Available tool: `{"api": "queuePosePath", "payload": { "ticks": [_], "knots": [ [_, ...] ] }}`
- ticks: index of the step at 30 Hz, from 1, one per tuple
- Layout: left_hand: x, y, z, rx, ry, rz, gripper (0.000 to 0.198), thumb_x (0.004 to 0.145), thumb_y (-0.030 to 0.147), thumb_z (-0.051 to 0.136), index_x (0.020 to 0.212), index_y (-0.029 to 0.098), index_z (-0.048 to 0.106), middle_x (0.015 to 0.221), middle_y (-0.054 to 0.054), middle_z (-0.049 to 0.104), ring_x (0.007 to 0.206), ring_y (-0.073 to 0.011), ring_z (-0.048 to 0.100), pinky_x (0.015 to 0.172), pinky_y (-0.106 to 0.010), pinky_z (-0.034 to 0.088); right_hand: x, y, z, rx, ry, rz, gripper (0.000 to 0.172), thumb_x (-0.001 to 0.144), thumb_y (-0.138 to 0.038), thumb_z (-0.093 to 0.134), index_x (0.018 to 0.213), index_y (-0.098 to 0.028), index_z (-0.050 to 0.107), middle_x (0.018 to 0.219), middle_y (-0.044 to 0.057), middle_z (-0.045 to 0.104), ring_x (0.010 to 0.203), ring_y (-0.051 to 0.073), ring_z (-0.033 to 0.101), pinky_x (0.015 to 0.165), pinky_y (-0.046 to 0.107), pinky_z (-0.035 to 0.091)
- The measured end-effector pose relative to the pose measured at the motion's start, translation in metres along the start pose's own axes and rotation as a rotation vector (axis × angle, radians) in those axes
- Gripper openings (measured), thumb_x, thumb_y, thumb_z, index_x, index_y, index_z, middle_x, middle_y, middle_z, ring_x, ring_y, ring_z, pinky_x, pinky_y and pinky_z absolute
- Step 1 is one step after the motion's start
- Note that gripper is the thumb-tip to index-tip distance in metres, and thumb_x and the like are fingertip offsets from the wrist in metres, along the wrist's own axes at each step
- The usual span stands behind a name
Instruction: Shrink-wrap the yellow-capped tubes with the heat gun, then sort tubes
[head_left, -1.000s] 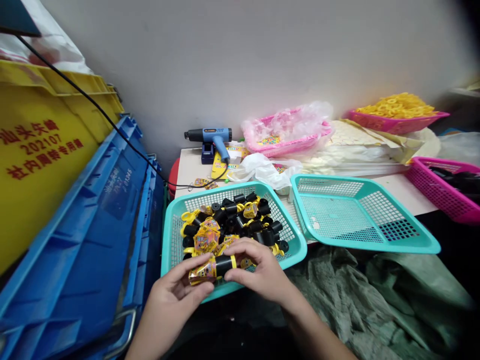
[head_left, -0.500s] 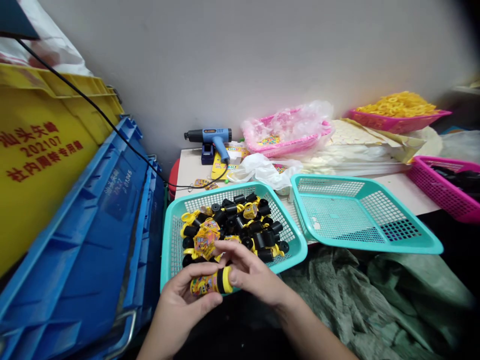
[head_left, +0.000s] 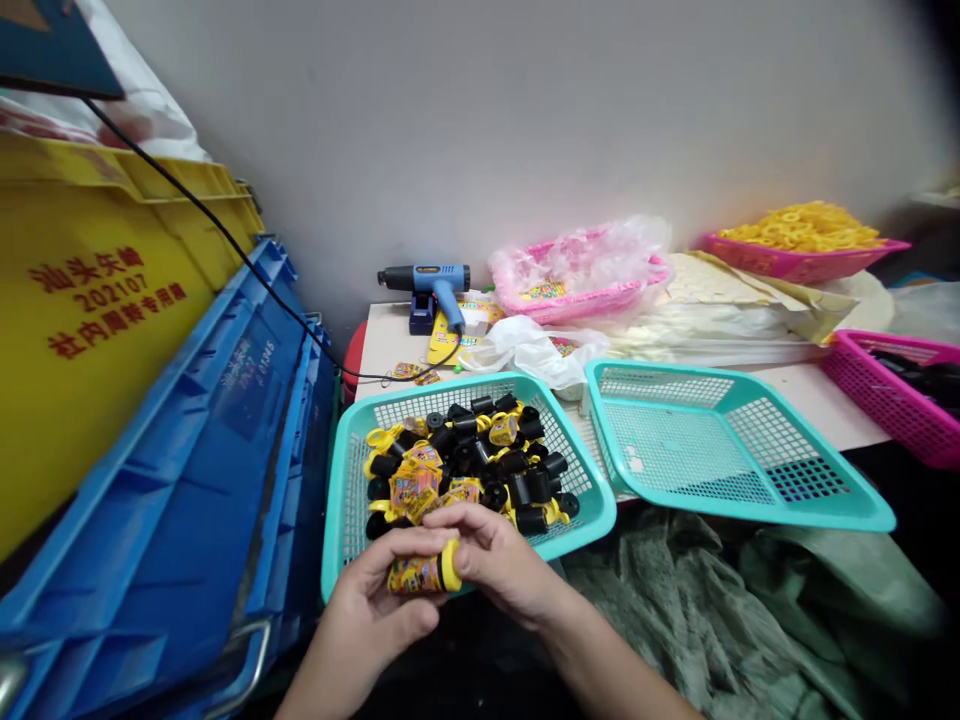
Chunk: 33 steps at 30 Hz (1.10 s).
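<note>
A small black cylinder (head_left: 417,574) in a colourful printed sleeve, with a yellow end piece, lies sideways over the near edge of the left turquoise basket (head_left: 341,470). My left hand (head_left: 379,590) is closed around its sleeved part, thumb below and fingers above. With thumb and fingers my right hand (head_left: 499,565) grips the yellow end. Only a narrow black band shows between sleeve and yellow piece. Inside the basket lie many black cylinders (head_left: 517,487) with yellow pieces, along with loose printed sleeves (head_left: 415,485).
A second turquoise basket (head_left: 694,437) stands to the right. Behind are a blue heat gun (head_left: 442,280) on its stand, a white plastic bag (head_left: 525,350) and a pink basket (head_left: 577,305). Blue crates (head_left: 187,440) rise at the left, with a black cord (head_left: 225,248) crossing above them.
The printed sleeve has moved further along the cylinder toward the yellow end, narrowing the black band. My right fingers have closed in nearer to the piece. The view has shifted slightly.
</note>
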<state>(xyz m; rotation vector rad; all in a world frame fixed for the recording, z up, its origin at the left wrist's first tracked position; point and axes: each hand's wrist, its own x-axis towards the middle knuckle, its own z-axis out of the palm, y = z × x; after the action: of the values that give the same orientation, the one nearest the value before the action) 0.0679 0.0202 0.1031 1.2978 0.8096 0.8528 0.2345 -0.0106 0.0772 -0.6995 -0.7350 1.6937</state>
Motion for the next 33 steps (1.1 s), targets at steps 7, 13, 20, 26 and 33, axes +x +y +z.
{"api": "queuePosePath", "payload": {
  "ticks": [7,13,20,26,33],
  "knots": [
    [0.002,0.006,0.015,-0.087,0.040,-0.105,0.032,0.059,0.030,0.085,0.087,0.022,0.074,0.087,-0.003,0.075,0.078,-0.0185,0.070,0.067,-0.022,0.055,-0.008,-0.008,-0.005,0.019,-0.134,0.106,0.062,0.072,-0.044,0.079,0.127,-0.023,0.059,0.123,0.009,0.061,0.112,0.020,0.059,0.096,0.030,0.044],
    [0.008,0.022,0.026,0.060,0.004,-0.075,0.027,0.053,0.025,0.084,0.079,0.022,0.076,0.086,-0.004,0.077,0.084,-0.0230,0.071,0.077,-0.027,0.053,-0.007,-0.003,-0.012,0.095,-0.082,0.084,0.054,0.063,-0.029,0.087,0.112,-0.023,0.066,0.111,0.006,0.066,0.102,0.018,0.064,0.088,0.028,0.049],
    [0.013,0.011,0.024,0.092,-0.063,-0.104,0.028,0.060,0.033,0.079,0.084,0.021,0.073,0.089,-0.005,0.075,0.084,-0.0230,0.070,0.073,-0.026,0.053,-0.014,-0.007,-0.016,-0.059,-0.044,0.021,0.051,0.072,-0.040,0.080,0.116,-0.025,0.061,0.111,0.006,0.065,0.103,0.019,0.063,0.091,0.030,0.047],
    [0.003,-0.007,0.034,0.045,0.050,-0.106,0.043,0.064,0.048,0.080,0.094,0.022,0.064,0.081,-0.003,0.071,0.077,-0.0197,0.068,0.070,-0.025,0.052,-0.038,-0.005,-0.027,-0.858,-0.036,-0.609,0.068,0.075,-0.040,0.077,0.136,-0.040,0.047,0.129,0.006,0.054,0.114,0.025,0.055,0.094,0.036,0.047],
    [0.007,-0.011,0.040,0.336,-0.039,0.102,0.043,0.079,0.044,0.068,0.119,0.030,0.064,0.117,-0.006,0.070,0.107,-0.0234,0.066,0.091,-0.028,0.052,-0.077,-0.080,-0.066,-1.410,0.805,-1.019,0.035,0.082,-0.025,0.067,0.115,-0.028,0.058,0.104,0.009,0.059,0.098,0.026,0.056,0.089,0.045,0.044]
  ]
}}
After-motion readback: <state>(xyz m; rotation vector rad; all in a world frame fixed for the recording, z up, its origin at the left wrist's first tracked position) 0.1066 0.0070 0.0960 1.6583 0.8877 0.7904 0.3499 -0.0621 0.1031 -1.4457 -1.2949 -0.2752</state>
